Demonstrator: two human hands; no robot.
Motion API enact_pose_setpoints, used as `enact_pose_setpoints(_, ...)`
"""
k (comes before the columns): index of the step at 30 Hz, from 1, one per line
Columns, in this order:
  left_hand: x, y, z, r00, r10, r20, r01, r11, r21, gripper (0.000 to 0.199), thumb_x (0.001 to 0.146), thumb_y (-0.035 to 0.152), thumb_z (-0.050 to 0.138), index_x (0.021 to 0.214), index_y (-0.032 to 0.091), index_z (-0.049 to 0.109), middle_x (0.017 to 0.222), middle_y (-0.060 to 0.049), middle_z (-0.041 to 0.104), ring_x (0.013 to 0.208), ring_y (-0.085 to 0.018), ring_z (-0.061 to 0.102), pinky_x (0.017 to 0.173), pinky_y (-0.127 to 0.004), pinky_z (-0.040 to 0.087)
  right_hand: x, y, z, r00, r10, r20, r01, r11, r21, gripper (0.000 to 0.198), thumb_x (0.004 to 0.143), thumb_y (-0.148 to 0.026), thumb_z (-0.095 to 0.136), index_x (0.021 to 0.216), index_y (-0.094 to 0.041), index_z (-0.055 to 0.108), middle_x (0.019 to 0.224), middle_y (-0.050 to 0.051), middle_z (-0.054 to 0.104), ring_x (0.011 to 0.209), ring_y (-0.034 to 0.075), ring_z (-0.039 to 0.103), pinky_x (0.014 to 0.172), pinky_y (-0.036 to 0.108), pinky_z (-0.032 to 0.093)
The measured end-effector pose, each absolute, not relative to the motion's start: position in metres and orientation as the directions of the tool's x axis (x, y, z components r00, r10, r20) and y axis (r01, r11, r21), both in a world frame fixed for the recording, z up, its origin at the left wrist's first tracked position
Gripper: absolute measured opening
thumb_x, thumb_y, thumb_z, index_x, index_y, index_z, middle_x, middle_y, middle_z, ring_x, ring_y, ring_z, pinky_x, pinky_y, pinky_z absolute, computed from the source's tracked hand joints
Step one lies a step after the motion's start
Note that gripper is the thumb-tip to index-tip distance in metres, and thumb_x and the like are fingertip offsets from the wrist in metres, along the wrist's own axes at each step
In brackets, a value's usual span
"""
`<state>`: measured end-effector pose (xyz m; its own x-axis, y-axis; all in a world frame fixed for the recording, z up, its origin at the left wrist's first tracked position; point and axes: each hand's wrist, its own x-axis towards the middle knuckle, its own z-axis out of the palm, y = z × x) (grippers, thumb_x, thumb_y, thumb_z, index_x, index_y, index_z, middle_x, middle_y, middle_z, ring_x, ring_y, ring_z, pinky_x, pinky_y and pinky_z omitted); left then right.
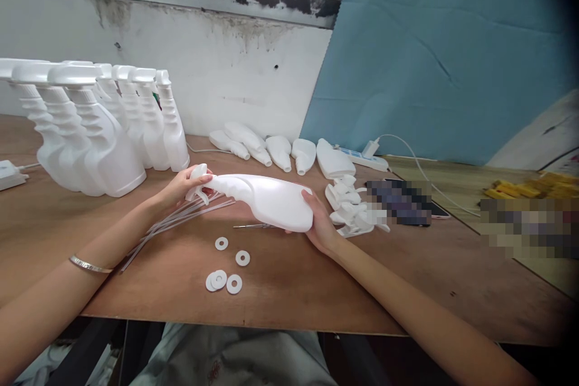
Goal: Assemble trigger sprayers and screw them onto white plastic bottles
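A white plastic spray bottle is held on its side above the table. My left hand is closed around the white trigger sprayer head at the bottle's neck end. The base of the bottle is in the grip of my right hand, with the fingers partly hidden behind it. Thin clear dip tubes lie below my left hand. Several white ring washers rest on the table nearer to me. A slim metal tool lies partly hidden under the bottle.
Capped spray bottles stand at the left. Bottles without heads lie along the wall. Loose trigger heads are piled right of my right hand, near phones and a power strip with a cable. The table's front edge is close to me.
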<state>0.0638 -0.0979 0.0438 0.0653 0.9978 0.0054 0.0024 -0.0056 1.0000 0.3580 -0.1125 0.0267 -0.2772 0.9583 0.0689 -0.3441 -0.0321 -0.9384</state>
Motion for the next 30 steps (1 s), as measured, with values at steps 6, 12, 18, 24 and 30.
enact_pose_setpoints(6, 0.0662, -0.0964, 0.0428, 0.031, 0.999, -0.011, -0.013, 0.011, 1.000, 0.038, 0.062, 0.041, 0.068, 0.087, 0.016, 0.053, 0.070, -0.002, 0.061, 0.057, -0.016, 0.060, 0.051, -0.026, 0.050, 0.3584, -0.1113, 0.0254, -0.276, 0.959, 0.058, -0.342, -0.042, -0.939, 0.037, 0.082, -0.041, 0.050, 0.116, -0.026, 0.045, 0.098, 0.003, 0.064, 0.078, 0.019, 0.063, 0.047, 0.028, 0.056)
enact_pose_setpoints(12, 0.0676, -0.0978, 0.0442, 0.035, 0.999, -0.001, 0.108, -0.003, 0.994, 0.039, 0.066, 0.047, 0.064, 0.085, 0.015, 0.051, 0.061, 0.000, 0.056, 0.048, -0.013, 0.053, 0.041, -0.022, 0.043, 0.3591, -0.1111, 0.0240, -0.279, 0.959, 0.053, -0.347, -0.049, -0.937, 0.037, 0.082, -0.041, 0.050, 0.115, -0.026, 0.046, 0.098, 0.003, 0.063, 0.078, 0.020, 0.063, 0.045, 0.028, 0.055)
enact_pose_setpoints(18, 0.0638, -0.0989, 0.0445, 0.115, 0.993, 0.031, 0.028, -0.035, 0.999, 0.040, 0.063, 0.036, 0.070, 0.093, 0.018, 0.051, 0.072, -0.001, 0.060, 0.058, -0.014, 0.057, 0.051, -0.023, 0.048, 0.3592, -0.1101, 0.0237, -0.277, 0.959, 0.064, -0.358, -0.040, -0.933, 0.037, 0.082, -0.040, 0.050, 0.117, -0.028, 0.046, 0.097, 0.002, 0.064, 0.078, 0.019, 0.063, 0.047, 0.028, 0.056)
enact_pose_setpoints(24, 0.0673, -0.0985, 0.0448, 0.037, 0.999, 0.019, 0.096, -0.023, 0.995, 0.034, 0.069, 0.044, 0.063, 0.083, 0.015, 0.052, 0.062, 0.001, 0.053, 0.050, -0.011, 0.052, 0.043, -0.020, 0.041, 0.3591, -0.1111, 0.0249, -0.284, 0.958, 0.041, -0.356, -0.066, -0.932, 0.036, 0.082, -0.040, 0.050, 0.115, -0.026, 0.047, 0.096, 0.002, 0.063, 0.077, 0.018, 0.063, 0.046, 0.026, 0.056)
enact_pose_setpoints(30, 0.0635, -0.0995, 0.0460, 0.111, 0.993, 0.029, 0.047, -0.034, 0.998, 0.039, 0.063, 0.036, 0.070, 0.091, 0.017, 0.051, 0.071, 0.000, 0.056, 0.056, -0.011, 0.054, 0.048, -0.020, 0.045, 0.3597, -0.1105, 0.0244, -0.283, 0.958, 0.052, -0.361, -0.056, -0.931, 0.034, 0.083, -0.038, 0.050, 0.114, -0.026, 0.048, 0.095, 0.002, 0.063, 0.074, 0.017, 0.062, 0.044, 0.024, 0.055)
